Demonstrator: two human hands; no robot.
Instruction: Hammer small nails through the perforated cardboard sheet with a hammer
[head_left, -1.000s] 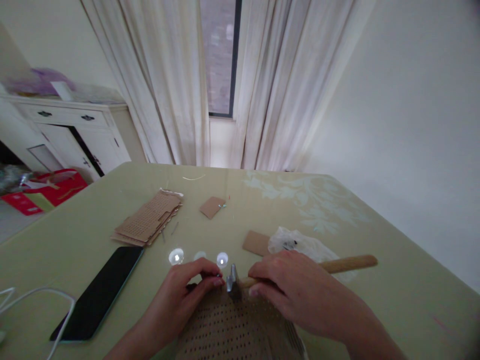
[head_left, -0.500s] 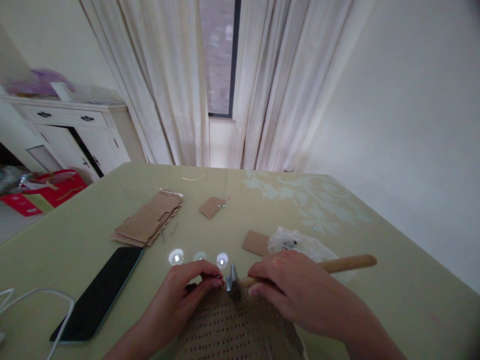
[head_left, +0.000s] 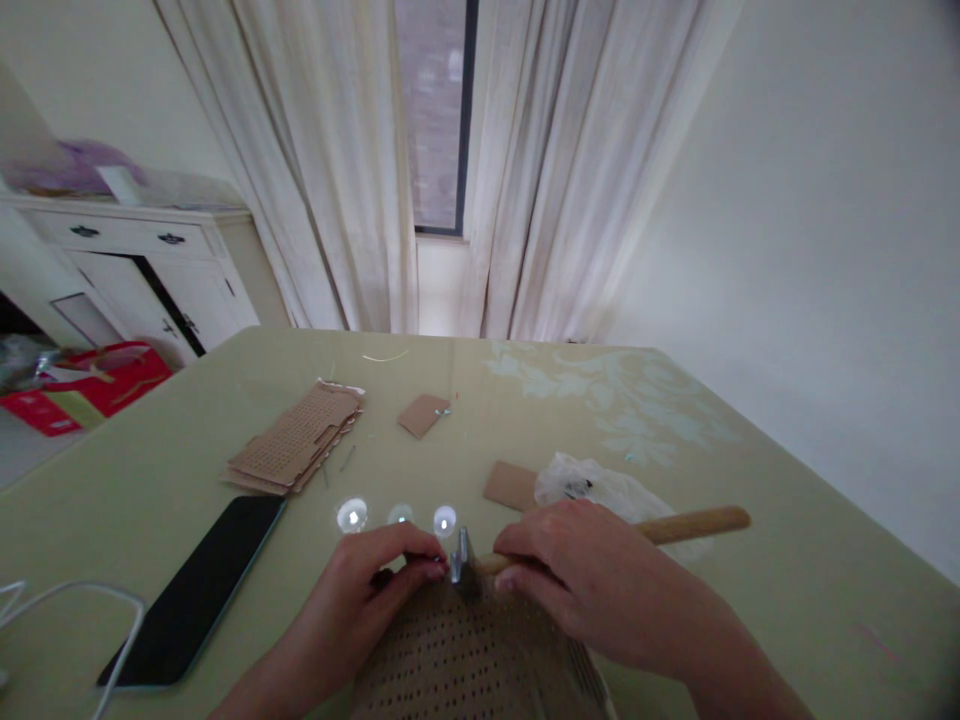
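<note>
Green table [head_left: 712, 450], near edge: we record our right hand [head_left: 592, 580] clamped on a choked-up hammer [head_left: 462, 563], left hand [head_left: 375, 585] pinched together steadying something small on perforated cardboard [head_left: 465, 660]; phone [head_left: 199, 590] lies left.

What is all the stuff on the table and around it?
hammer: 1, wooden handle, metal head, near table edge
holed cardboard: 1, brown, under the hammer head
cardboard stack: 1, brown, left middle
cardboard scraps: 2, brown, middle
phone: 1, black, left
cable: 1, white, far left
plastic bag: 1, clear, right
table: 1, green
cabinet: 1, white, back left
curtains: white, window
left hand: pinching by the hammer head
right hand: grip on hammer handle
</note>
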